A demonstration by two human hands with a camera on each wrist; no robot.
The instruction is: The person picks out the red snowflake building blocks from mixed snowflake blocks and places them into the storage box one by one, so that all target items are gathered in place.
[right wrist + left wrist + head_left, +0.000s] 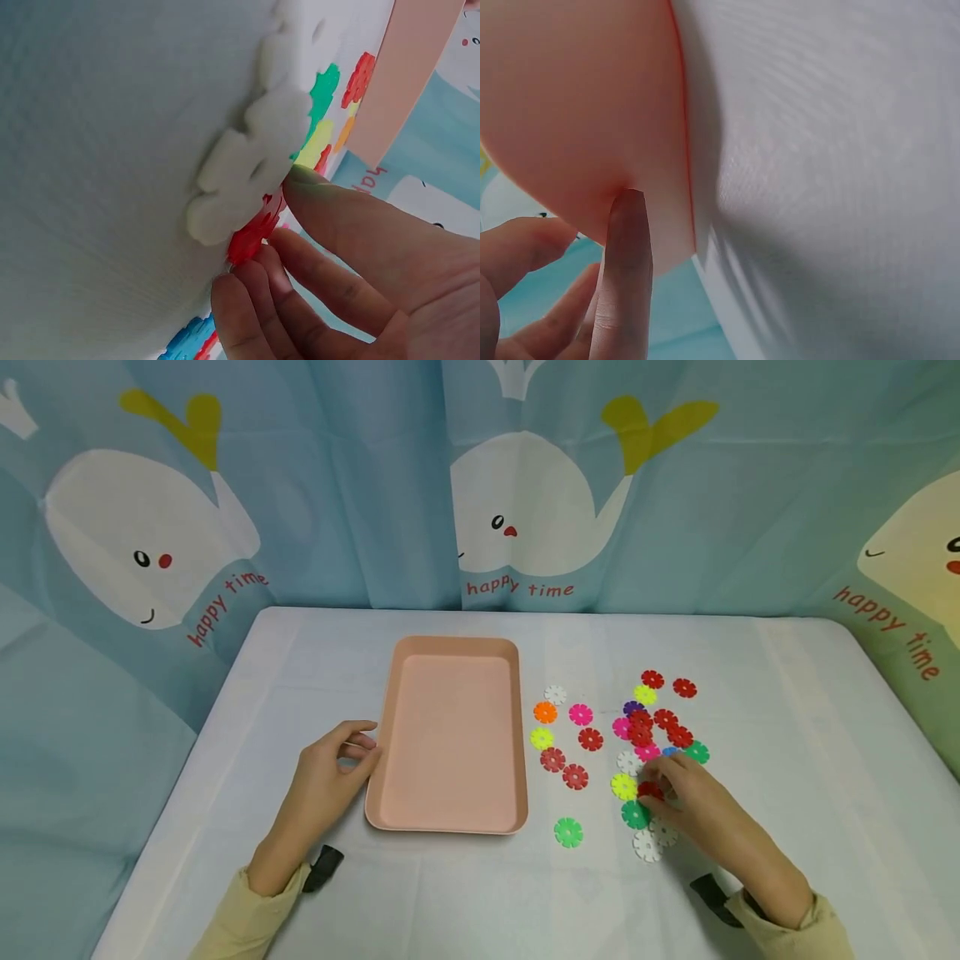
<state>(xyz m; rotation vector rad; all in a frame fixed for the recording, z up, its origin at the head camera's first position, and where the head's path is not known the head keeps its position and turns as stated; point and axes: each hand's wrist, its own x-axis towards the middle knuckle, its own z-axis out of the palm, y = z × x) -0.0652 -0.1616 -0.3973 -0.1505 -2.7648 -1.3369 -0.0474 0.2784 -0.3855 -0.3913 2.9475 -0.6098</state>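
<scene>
A shallow pink tray lies left of the centre of the table. My left hand is at its left side; in the left wrist view one straight finger presses on the tray's outer wall. My right hand is low over the right-hand cluster of notched plastic discs. Between its thumb and fingers it pinches a red disc by the edges, partly hidden in the head view. Close by lie a white disc, a yellow disc and a green disc.
Between tray and cluster lie several scattered discs, among them an orange disc and a light green disc. More red discs lie beyond the right hand. A printed curtain hangs behind the white-covered table.
</scene>
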